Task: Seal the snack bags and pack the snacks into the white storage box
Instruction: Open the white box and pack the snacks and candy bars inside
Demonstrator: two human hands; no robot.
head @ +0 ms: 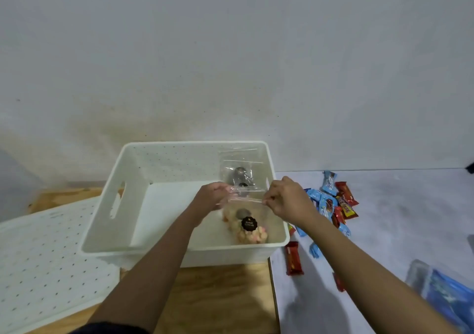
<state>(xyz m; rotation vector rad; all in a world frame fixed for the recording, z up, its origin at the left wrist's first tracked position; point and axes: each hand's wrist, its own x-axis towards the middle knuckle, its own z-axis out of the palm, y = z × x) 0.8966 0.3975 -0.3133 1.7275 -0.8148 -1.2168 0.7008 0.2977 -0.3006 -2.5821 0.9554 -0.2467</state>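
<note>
The clear snack bag (250, 227) is held upright inside the white storage box (102, 205), toward its near right corner. Its zip strip is stretched between the left hand (214, 197) and right hand (287, 200), the fingers of each pinched on one end. To seal it well, I judge, keep the strip taut and press along the whole track. The glossy bag holds pale pink and cream pieces behind a dark round label. A second clear bag (239, 177) leans in the box's far right corner, and wrapped bars (333, 202) lie to the box's right.
</note>
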